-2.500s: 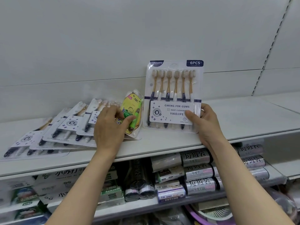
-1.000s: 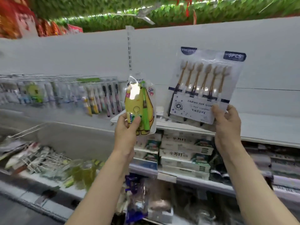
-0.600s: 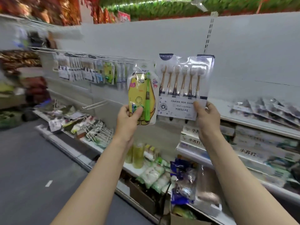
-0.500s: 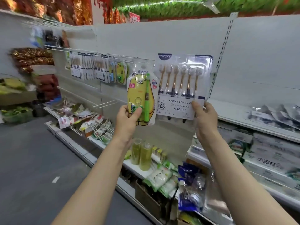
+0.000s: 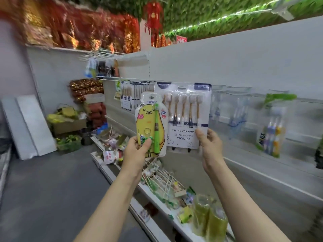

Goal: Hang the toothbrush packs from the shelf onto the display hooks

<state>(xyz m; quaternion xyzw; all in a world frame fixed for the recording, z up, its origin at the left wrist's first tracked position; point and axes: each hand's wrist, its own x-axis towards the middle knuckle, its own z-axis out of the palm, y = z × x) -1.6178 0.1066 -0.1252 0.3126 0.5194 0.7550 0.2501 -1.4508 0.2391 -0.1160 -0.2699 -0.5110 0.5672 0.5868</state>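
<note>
My left hand point(image 5: 137, 151) grips the bottom of a yellow children's toothbrush pack point(image 5: 150, 126) with a green brush inside, held upright. My right hand point(image 5: 209, 145) grips the lower right corner of a white six-brush pack point(image 5: 185, 116), also upright, just behind and to the right of the yellow one. Both packs are raised in front of a rail of display hooks point(image 5: 230, 89) on the white back panel. Several toothbrush packs point(image 5: 127, 95) hang on the hooks to the left, and blurred clear packs point(image 5: 272, 126) hang to the right.
A low shelf point(image 5: 157, 194) below the hooks carries small goods and green bottles point(image 5: 209, 219). A grey aisle floor point(image 5: 52, 189) opens to the left, with white panels point(image 5: 29, 128) leaning on the wall and boxes of goods at the far end.
Both hands lifted a pack each off the shelf and the view swung left along the aisle. The packs are now held up in front of the hook rail.
</note>
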